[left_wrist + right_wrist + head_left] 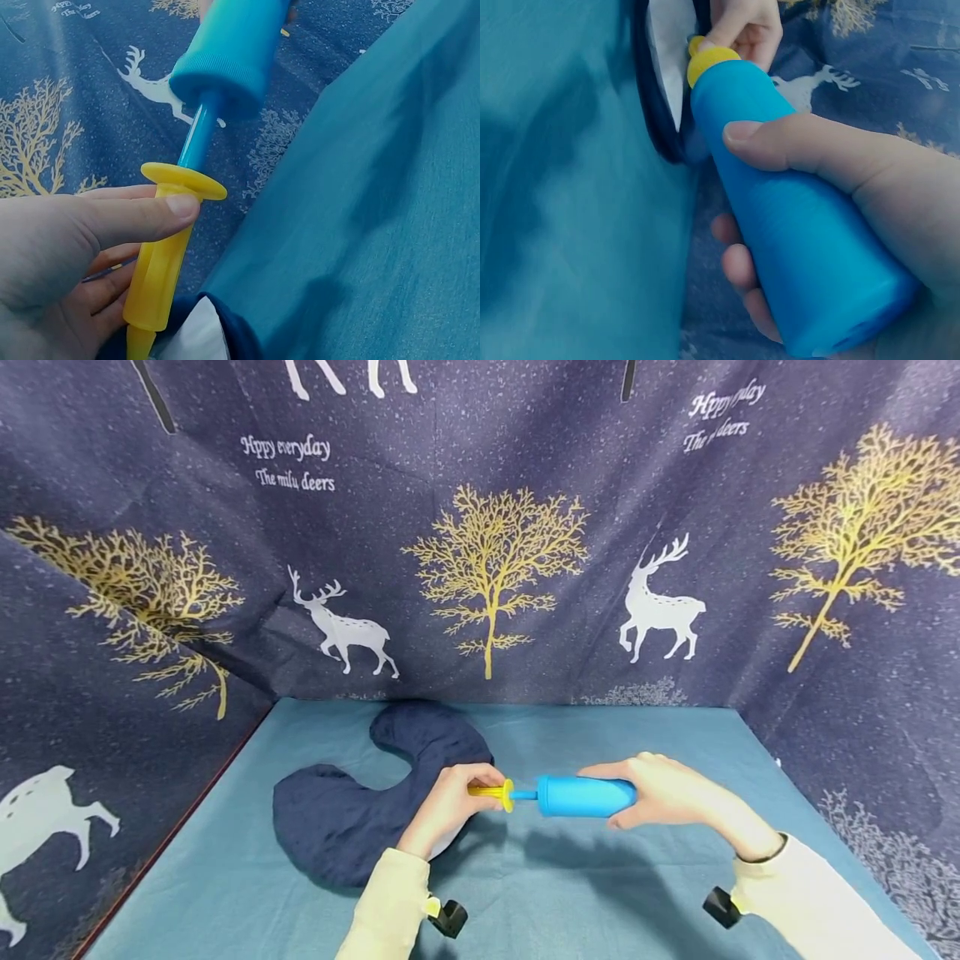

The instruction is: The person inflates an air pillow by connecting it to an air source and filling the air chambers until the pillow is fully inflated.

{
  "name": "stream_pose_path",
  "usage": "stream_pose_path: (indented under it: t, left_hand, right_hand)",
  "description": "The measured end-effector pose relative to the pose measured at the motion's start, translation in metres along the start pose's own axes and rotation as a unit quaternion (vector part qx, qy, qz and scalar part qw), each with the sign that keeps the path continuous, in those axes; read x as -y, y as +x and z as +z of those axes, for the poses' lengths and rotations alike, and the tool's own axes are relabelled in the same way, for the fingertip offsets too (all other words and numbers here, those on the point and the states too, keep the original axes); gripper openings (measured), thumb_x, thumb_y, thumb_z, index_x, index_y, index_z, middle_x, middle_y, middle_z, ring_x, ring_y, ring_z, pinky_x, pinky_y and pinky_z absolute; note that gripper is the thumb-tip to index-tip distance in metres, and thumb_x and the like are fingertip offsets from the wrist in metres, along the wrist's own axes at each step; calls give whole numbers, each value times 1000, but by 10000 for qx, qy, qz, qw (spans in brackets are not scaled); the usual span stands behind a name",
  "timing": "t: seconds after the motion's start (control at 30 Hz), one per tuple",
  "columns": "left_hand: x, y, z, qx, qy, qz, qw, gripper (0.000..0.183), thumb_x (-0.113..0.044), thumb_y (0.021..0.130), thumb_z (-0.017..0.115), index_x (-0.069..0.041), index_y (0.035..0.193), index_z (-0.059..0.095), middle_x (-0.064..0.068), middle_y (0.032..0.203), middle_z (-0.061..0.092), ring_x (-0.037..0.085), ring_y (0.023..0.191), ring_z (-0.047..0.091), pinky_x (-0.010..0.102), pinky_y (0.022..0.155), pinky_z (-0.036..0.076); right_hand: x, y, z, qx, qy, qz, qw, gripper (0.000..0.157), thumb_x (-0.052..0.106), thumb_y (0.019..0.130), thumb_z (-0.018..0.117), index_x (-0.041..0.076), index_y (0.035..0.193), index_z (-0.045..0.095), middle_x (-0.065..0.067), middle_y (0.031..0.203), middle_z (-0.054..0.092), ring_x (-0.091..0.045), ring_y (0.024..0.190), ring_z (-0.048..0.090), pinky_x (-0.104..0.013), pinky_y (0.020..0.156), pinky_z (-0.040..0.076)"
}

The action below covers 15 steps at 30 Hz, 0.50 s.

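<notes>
Both hands hold a hand air pump above the table. My left hand (459,789) pinches its yellow nozzle end (161,262) between thumb and fingers, just behind the round yellow flange. My right hand (663,789) grips the blue pump barrel (581,797), with the thumb along one side and the fingers on the other. A length of thin blue rod (199,135) shows between the barrel and the yellow piece. Beside and beyond the left hand lies a navy U-shaped neck pillow (337,827). Something white (199,334) shows at its edge, near the tapered yellow tip.
A teal cloth (247,902) covers the table. Dark blue fabric (525,435) printed with deer and trees hangs at the back and both sides. Small black cameras sit at both wrists.
</notes>
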<state>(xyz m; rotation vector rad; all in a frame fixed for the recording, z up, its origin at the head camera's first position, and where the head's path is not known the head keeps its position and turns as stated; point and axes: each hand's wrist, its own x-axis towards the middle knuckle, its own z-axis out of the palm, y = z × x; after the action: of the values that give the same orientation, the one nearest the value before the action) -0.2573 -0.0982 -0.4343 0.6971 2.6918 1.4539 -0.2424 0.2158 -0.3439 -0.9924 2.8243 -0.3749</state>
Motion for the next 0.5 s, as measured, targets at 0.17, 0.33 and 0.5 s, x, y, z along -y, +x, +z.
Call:
stream_pose_path:
  t: [0.17, 0.33, 0.5]
  left_hand:
    - [1, 0, -1, 42, -109, 28, 9999, 24, -10, 82, 78, -10, 105, 72, 7, 103, 75, 20, 94, 70, 25, 82, 55]
    - [1, -1, -2, 69, -159, 37, 9998, 24, -10, 84, 76, -9, 107, 72, 8, 104, 75, 21, 96, 70, 24, 83, 54]
    - [2, -2, -3, 71, -170, -5, 9998, 24, -12, 85, 76, -9, 109, 72, 8, 106, 75, 21, 96, 70, 25, 83, 55]
  right_hand:
    - [-7, -18, -14, -79, -140, 31, 9999, 69, 40, 71, 84, 31, 136, 60, 9, 96, 70, -2, 74, 53, -23, 63, 41]
    - [-14, -33, -27, -89, -341, 85, 9993, 70, 41, 71, 84, 37, 136, 58, 15, 97, 69, 1, 73, 51, -21, 63, 40]
    - [-22, -47, -40, -133, -319, -13, 9994, 70, 40, 70, 84, 37, 135, 59, 17, 99, 68, 3, 72, 49, -20, 62, 38]
